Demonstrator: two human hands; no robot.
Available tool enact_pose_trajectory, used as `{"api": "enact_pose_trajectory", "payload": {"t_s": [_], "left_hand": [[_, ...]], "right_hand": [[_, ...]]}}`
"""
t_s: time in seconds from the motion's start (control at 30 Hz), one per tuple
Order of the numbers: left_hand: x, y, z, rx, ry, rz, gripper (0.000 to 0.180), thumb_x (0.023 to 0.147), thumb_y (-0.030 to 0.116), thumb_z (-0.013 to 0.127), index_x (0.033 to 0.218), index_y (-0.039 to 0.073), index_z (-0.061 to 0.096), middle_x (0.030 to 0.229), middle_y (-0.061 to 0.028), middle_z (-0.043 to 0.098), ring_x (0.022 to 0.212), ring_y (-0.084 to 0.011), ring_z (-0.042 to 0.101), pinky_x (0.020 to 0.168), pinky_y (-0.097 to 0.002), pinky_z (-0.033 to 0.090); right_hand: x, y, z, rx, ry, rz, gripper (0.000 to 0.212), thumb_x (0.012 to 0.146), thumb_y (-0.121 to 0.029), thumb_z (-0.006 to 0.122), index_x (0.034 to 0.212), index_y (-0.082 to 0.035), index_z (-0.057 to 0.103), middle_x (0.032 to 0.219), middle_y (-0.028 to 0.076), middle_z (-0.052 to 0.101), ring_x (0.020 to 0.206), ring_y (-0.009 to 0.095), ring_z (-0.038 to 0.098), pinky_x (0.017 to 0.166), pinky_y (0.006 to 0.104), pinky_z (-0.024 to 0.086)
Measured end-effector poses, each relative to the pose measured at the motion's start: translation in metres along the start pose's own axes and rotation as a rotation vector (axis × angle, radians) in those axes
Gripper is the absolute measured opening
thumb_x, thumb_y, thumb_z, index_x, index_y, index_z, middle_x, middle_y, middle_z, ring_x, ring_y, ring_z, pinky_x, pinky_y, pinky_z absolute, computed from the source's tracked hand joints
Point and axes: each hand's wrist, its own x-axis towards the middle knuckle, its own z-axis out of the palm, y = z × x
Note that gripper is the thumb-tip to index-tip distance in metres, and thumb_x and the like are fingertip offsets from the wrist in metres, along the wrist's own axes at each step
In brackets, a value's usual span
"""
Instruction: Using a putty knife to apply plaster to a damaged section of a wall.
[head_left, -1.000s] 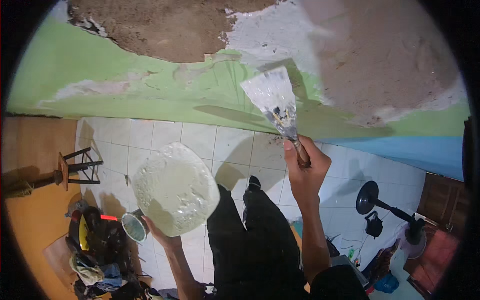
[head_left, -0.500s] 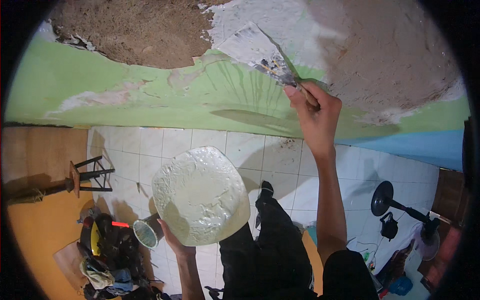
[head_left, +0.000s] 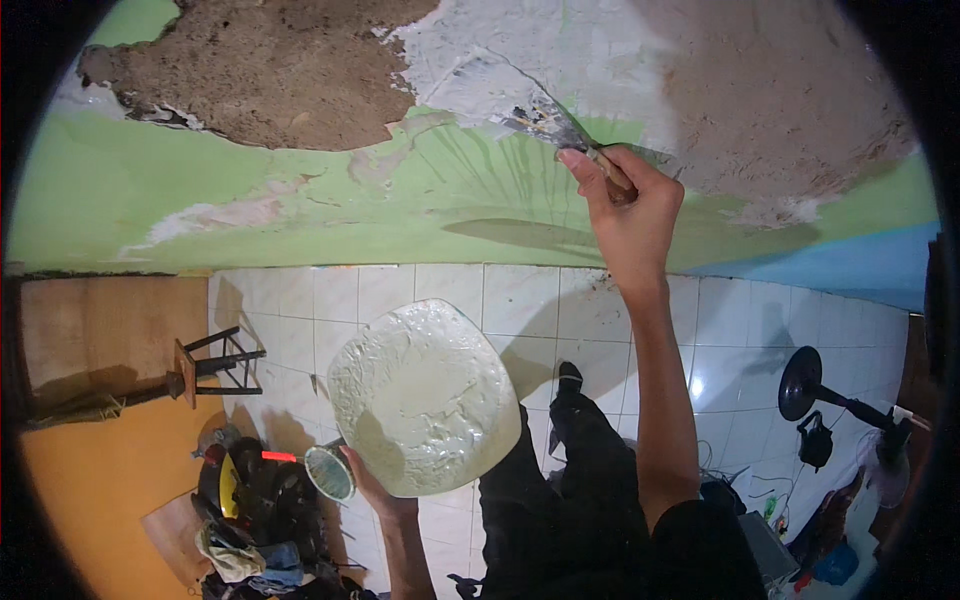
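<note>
My right hand [head_left: 632, 225] is closed round the wooden handle of a putty knife [head_left: 553, 122]. Its smeared metal blade lies against the wall, over a patch of wet white filler [head_left: 450, 75]. Lower down, my left hand [head_left: 378, 490] grips the near left edge of a squarish pale plate [head_left: 508, 440] with rounded corners. Creamy filler [head_left: 425, 375] coats the plate in ridges and smears; the left fingers are partly hidden under it. Left of the filler patch, a rough brown area [head_left: 270, 75] of bare wall breaks the green paint [head_left: 270, 170].
Beside my left hand a bucket [head_left: 330, 474] shows in part below. A stool [head_left: 215, 367] lies in view at the left, above a pile of clothes and dark items [head_left: 255, 520]. At the right stand a fan [head_left: 800, 383] and a dark kettle [head_left: 815, 442]. White tiles [head_left: 450, 285] cover the floor.
The blade has tilted flatter to the wall and shifted slightly left. The plate and left hand appear a little further right, as does the floor, so the view has shifted.
</note>
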Motion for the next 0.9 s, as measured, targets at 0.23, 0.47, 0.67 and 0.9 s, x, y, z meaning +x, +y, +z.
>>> {"api": "enact_pose_trajectory", "payload": {"t_s": [0.23,0.47,0.67,0.9], "left_hand": [[-0.03,0.028,-0.035,-0.049,-0.014,0.007,0.066,0.1,0.055,0.039,0.144,0.005,0.039,0.14,-0.0109,0.048,0.127,-0.0278,0.047,0.106,-0.044,0.04],[-0.048,0.052,-0.045,-0.033,0.013,0.038,0.067,0.1,0.056,0.039,0.145,0.005,0.038,0.142,-0.011,0.046,0.13,-0.0277,0.045,0.107,-0.0445,0.038],[-0.049,0.056,-0.038,-0.059,-0.009,0.038,0.069,0.099,0.058,0.038,0.145,0.006,0.038,0.143,-0.0096,0.044,0.131,-0.0279,0.043,0.109,-0.0451,0.035],[-0.054,0.059,-0.027,-0.026,-0.051,0.045,0.07,0.1,0.058,0.037,0.145,0.005,0.037,0.143,-0.0101,0.044,0.131,-0.0273,0.044,0.109,-0.0444,0.036]], "right_hand": [[-0.022,0.025,-0.018,-0.073,0.048,-0.102,0.033,0.083,-0.018,0.079,0.068,0.002,0.057,0.053,-0.002,0.036,0.053,0.005,0.031,0.047,0.0216,0.029],[-0.056,-0.001,-0.034,0.049,0.046,-0.101,0.038,0.083,-0.016,0.079,0.066,0.0,0.048,0.057,0.0,0.026,0.055,0.007,0.024,0.047,0.0248,0.023],[-0.026,-0.059,-0.01,-0.076,-0.047,-0.282,0.039,0.081,-0.019,0.08,0.065,0.001,0.051,0.054,0.005,0.032,0.053,0.009,0.026,0.046,0.0267,0.027],[-0.03,-0.035,-0.071,-0.255,0.058,-0.165,0.043,0.083,-0.025,0.079,0.063,0.001,0.051,0.05,0.007,0.039,0.051,0.01,0.028,0.045,0.0273,0.03]]}}
